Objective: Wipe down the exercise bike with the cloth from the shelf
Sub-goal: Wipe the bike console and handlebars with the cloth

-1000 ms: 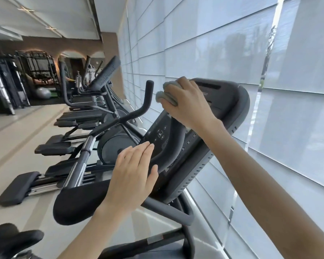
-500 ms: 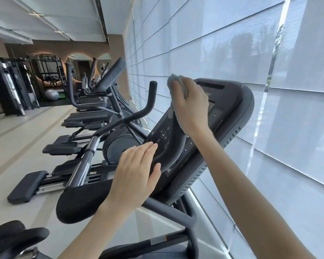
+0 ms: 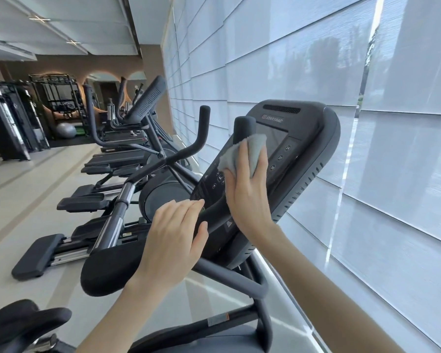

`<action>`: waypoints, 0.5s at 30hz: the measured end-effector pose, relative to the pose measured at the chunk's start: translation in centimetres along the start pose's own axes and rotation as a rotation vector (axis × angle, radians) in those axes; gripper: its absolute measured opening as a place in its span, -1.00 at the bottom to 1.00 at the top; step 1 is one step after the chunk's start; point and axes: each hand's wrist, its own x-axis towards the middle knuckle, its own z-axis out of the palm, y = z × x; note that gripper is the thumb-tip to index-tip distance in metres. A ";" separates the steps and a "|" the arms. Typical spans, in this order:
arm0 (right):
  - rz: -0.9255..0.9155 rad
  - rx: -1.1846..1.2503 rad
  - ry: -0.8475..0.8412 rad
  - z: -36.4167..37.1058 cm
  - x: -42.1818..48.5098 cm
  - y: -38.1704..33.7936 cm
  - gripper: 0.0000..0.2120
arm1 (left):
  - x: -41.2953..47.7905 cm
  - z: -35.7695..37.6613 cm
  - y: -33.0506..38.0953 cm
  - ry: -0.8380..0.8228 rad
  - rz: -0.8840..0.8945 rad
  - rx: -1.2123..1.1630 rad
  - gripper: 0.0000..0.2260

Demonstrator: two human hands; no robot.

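The exercise bike's dark console tilts toward me in the middle of the view, with a curved black handlebar rising in front of it. My right hand grips a grey cloth around the handlebar's upper part, just below its rounded tip. My left hand lies with straight fingers on the lower bend of the handlebar, fingertips near the console's buttons. The padded armrest sits under my left wrist. The black saddle shows at the bottom left.
A row of elliptical machines runs along the left toward the far wall. Window blinds close off the right side right behind the console. A dark weight rack and a grey exercise ball stand far left. Pale floor lies open on the left.
My right hand has slid the cloth down from the handlebar's tip, which now shows bare above it. My left hand has stayed on the handlebar's lower bend.
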 end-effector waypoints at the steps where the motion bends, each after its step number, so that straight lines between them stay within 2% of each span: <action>1: -0.070 -0.073 0.021 -0.2 1.5 0.0 -0.58 | -0.3 -0.1 -0.3 -0.001 0.002 0.012 -0.66; 4: -0.214 -0.271 0.068 -0.7 5.6 0.1 -0.69 | -1.1 -0.6 -1.4 0.020 0.016 0.034 -0.69; 6: -0.263 -0.345 0.026 -1.0 6.7 0.0 -0.77 | -1.8 -0.7 -2.0 0.046 0.045 0.031 -0.72; 10: -0.511 -0.447 -0.077 -1.2 3.9 0.8 -0.82 | -3.1 -0.3 -2.7 0.074 0.093 0.010 -0.75; 12: -0.550 -0.448 -0.157 -1.0 1.0 1.0 -0.81 | -3.4 -0.1 -2.8 0.092 0.108 0.003 -0.75; 15: -0.508 -0.314 -0.135 -0.6 -2.1 0.9 -0.78 | -3.6 -0.1 -2.8 0.106 0.115 0.004 -0.76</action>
